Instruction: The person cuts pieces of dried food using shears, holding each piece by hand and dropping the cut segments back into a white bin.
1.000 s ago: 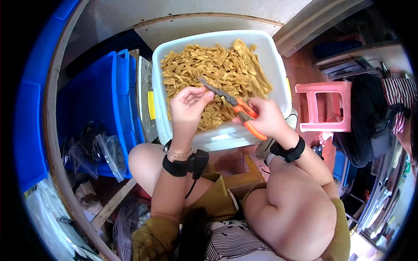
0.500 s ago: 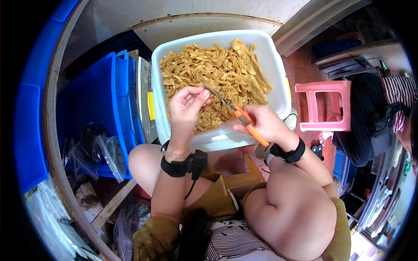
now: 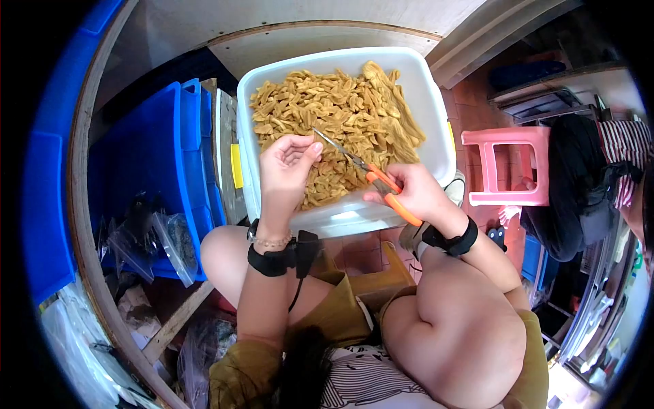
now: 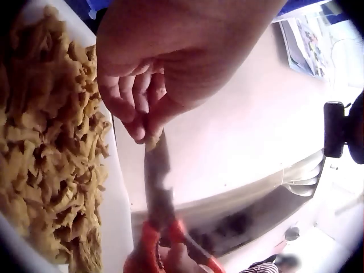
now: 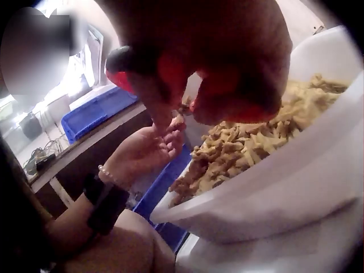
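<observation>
Head cam: fairly brt, mostly sharp; fisheye bends edges, blk corners, glare bottom rt. L wrist: pale panel (image 4: 250, 114) washed out, L hand (image 4: 156, 62) in shade, scissors (image 4: 158, 199) a bit soft. R wrist: R hand (image 5: 233, 48) dark, backlit; glare + blurred patch upper-L.

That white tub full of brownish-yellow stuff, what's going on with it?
A person is working by hand at a white tub heaped with brownish-yellow pieces. The right-hand grip holds orange-handled scissors, blades pointing toward the other hand. The left-hand grip pinches what looks like a small piece, right by the blade tips. Whether they're cutting this instant, I can't tell.
</observation>
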`<state>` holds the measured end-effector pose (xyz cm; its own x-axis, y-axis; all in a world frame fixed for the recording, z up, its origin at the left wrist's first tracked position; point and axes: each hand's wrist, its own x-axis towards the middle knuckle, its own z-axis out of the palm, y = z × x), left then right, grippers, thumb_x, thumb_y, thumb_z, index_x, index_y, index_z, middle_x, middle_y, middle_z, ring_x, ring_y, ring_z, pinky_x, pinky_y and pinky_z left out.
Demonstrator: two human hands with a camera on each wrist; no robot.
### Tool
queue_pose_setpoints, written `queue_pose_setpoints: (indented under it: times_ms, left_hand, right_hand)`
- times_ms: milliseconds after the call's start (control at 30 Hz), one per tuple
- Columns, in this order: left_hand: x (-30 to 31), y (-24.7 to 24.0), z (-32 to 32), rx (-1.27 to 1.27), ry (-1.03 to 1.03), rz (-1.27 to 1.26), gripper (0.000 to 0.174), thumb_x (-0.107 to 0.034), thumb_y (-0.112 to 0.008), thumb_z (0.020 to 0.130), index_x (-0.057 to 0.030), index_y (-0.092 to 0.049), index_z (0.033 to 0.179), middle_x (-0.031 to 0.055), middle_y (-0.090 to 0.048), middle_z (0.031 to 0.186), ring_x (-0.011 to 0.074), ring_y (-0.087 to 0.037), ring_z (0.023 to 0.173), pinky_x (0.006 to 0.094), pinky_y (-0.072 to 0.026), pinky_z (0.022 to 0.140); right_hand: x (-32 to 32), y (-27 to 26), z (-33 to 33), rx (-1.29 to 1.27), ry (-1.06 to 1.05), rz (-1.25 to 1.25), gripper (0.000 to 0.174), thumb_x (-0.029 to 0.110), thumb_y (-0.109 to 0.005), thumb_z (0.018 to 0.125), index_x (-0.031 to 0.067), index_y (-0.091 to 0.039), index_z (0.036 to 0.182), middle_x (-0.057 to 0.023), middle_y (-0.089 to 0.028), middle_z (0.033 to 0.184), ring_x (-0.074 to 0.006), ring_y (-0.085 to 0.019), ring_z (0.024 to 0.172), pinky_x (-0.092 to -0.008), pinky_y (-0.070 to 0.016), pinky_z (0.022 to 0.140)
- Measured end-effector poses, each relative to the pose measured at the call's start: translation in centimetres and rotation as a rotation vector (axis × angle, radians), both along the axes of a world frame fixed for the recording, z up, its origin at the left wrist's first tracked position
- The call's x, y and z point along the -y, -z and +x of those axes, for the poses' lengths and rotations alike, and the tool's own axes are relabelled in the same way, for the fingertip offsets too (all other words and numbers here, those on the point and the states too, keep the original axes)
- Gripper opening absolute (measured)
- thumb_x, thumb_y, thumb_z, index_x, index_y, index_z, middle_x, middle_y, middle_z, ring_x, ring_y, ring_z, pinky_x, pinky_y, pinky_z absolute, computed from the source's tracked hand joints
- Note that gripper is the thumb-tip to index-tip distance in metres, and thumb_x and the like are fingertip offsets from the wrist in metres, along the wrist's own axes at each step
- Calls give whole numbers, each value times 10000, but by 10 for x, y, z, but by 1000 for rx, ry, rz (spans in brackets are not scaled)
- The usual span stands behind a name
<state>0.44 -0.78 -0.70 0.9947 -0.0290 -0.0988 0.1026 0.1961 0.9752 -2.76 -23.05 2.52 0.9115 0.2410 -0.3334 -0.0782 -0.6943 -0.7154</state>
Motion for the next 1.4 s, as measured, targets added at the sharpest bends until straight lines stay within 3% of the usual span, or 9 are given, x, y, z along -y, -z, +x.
queue_pose_setpoints:
  times_ms: [100,167,300,400,667,1000,1067,1267,1400]
  left_hand:
    - [-4,0,1,15,4,102,147,-34,-630,851,42,-605,974,44,-633,826,67,-584,736,190,-473,689]
    - [-5,-6,1,7,10,115,186,-46,-622,860,47,-602,1019,40,-628,845,65,-578,756,189,-466,693]
    - [-6,-11,1,-49,-50,-19,231,-48,-614,864,48,-586,1073,45,-621,869,70,-576,766,190,-462,692]
    - [-10,-6,3,-151,-120,-202,238,-37,-605,861,39,-559,1082,70,-614,960,136,-593,870,241,-483,796]
    - [0,-6,-2,-108,-168,-396,157,1,-615,847,34,-568,994,103,-620,929,164,-632,859,246,-530,761]
    - [10,-13,-6,-85,-53,-189,156,-18,-603,858,37,-578,1002,90,-632,903,137,-625,821,229,-505,767]
    - [7,-12,-5,-51,-2,-131,181,-23,-638,834,11,-550,989,74,-635,860,105,-601,751,209,-479,699]
    - [-1,-17,-2,-37,-34,-182,350,78,-643,793,-86,-344,875,99,-634,790,69,-578,690,192,-451,614]
    - [-3,-19,0,11,-58,-188,371,81,-645,789,-91,-322,851,108,-635,774,65,-581,697,176,-443,599]
  right_hand:
    - [7,7,1,3,23,-69,539,517,-763,668,7,-590,662,-89,-480,501,-185,-449,467,-318,-400,492]
    - [13,12,2,23,29,-64,384,350,-793,706,9,-644,802,-7,-423,527,-81,-387,516,-271,-355,474]
    - [16,-2,3,4,50,-35,373,336,-786,718,10,-616,784,-8,-430,533,-75,-399,519,-268,-357,478]
    - [17,-7,0,-22,32,67,386,334,-789,712,20,-565,736,-20,-458,547,-75,-409,526,-270,-359,486]
    - [8,-5,-1,159,-139,-150,546,490,-789,624,34,-492,662,-115,-475,556,-269,-446,502,-349,-381,498]
    - [9,-8,0,124,-98,-181,505,498,-767,651,36,-583,741,-110,-502,572,-275,-501,525,-356,-403,513]
    - [8,-7,1,150,-123,-195,610,617,-701,646,30,-535,655,-151,-539,572,-353,-575,587,-405,-450,556]
    - [10,0,1,158,-57,-78,559,533,-758,637,21,-536,639,-137,-506,537,-315,-527,511,-368,-435,516]
    - [10,1,0,160,-23,-33,525,481,-782,638,14,-542,628,-129,-490,516,-291,-492,475,-349,-424,496]
